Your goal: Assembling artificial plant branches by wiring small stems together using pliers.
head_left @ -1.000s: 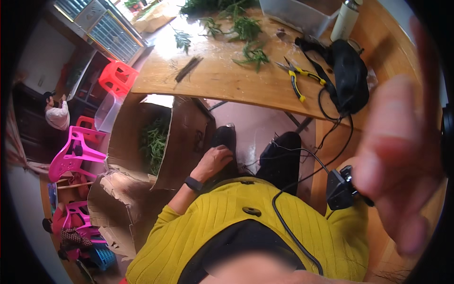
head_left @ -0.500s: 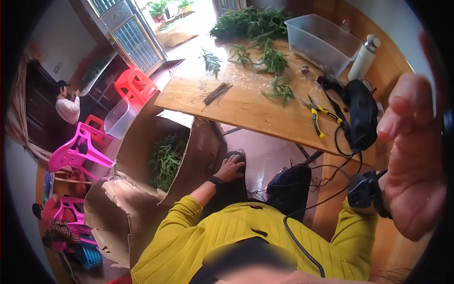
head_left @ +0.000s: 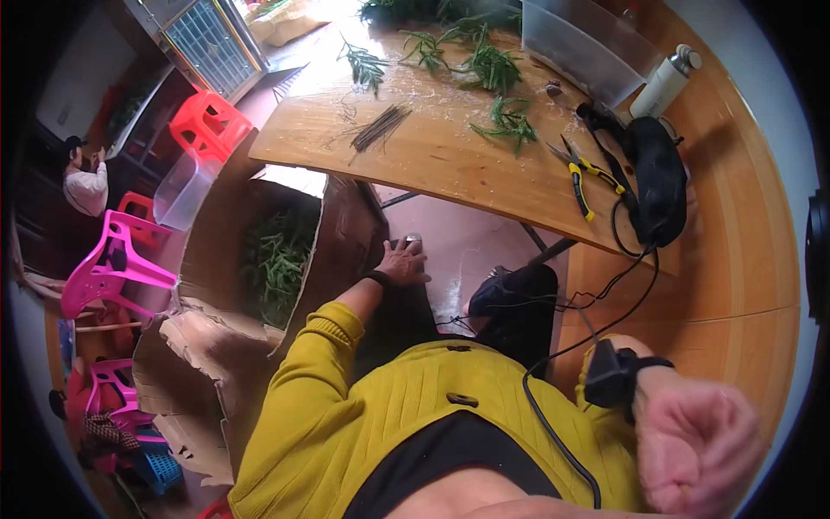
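Note:
My left hand (head_left: 404, 262) rests on my dark-trousered leg, fingers apart, holding nothing. Beside it stands a tall cardboard box (head_left: 216, 233) with green sprigs (head_left: 281, 264) inside. My right hand (head_left: 699, 441) is raised at the lower right with fingers curled in toward the palm; I see no object in it. A black device (head_left: 610, 374) is strapped at that wrist. Ahead, the wooden table (head_left: 424, 177) carries a bundle of thin brown sticks or wires (head_left: 380, 130), loose leafy sprigs (head_left: 490, 67) and yellow-and-black pliers (head_left: 581, 177) with their jaws apart.
A clear plastic bin (head_left: 588, 56), a white bottle (head_left: 664, 85) and a black pouch (head_left: 661, 177) with cables sit on the table's right side. At left are a red stool (head_left: 210, 125), a pink chair (head_left: 121, 264) and another person (head_left: 85, 177). A wooden bench (head_left: 735, 259) runs along the right.
My right hand has come down from high at the right edge to the lower right, its fingers curled. My left hand stays on my leg. The whole view has shifted slightly.

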`<state>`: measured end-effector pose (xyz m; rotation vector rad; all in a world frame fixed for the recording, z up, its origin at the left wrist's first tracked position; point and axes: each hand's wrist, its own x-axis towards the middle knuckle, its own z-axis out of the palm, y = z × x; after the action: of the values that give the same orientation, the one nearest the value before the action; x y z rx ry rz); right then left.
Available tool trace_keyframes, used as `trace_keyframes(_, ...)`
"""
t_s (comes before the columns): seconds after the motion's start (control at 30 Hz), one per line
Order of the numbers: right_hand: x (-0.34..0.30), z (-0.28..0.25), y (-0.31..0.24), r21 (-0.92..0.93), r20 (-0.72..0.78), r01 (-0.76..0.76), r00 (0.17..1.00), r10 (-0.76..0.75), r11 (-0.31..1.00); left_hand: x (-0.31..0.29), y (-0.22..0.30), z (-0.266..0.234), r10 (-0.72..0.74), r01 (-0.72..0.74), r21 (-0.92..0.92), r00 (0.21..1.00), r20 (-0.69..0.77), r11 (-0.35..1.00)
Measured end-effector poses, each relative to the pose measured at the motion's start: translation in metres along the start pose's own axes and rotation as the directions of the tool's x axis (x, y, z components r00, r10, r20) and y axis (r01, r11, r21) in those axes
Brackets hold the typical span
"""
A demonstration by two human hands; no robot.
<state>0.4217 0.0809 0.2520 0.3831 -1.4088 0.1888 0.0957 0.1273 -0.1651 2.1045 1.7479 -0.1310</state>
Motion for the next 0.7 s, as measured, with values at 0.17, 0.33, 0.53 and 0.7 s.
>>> trace_keyframes(0.17, -0.070, 0.042, 0.059, -0.206, 0.189, -0.548, 0.791, 0.583, 0.811, 0.001, -0.006, -0.001, 0.004, -0.005, -0.007, 0.997, -0.082, 1.000)
trace_keyframes(0.33, -0.179, 0.093, 0.151, -0.665, 0.549, -0.280, 0.445, 0.708, 0.692, -0.005, -0.011, -0.003, -0.035, 0.025, -0.069, 0.988, -0.152, 0.997)
trace_keyframes(0.53, -0.231, 0.130, 0.197, -0.782, 0.557, -0.105, 0.323, 0.765, 0.614, -0.005, -0.015, -0.004, -0.038, 0.021, -0.093, 0.984, -0.176, 0.995)
trace_keyframes(0.7, -0.241, 0.125, 0.197, -0.795, 0.564, -0.078, 0.273, 0.780, 0.602, -0.002, -0.020, -0.003, -0.034, 0.016, -0.094, 0.982, -0.188, 0.995)
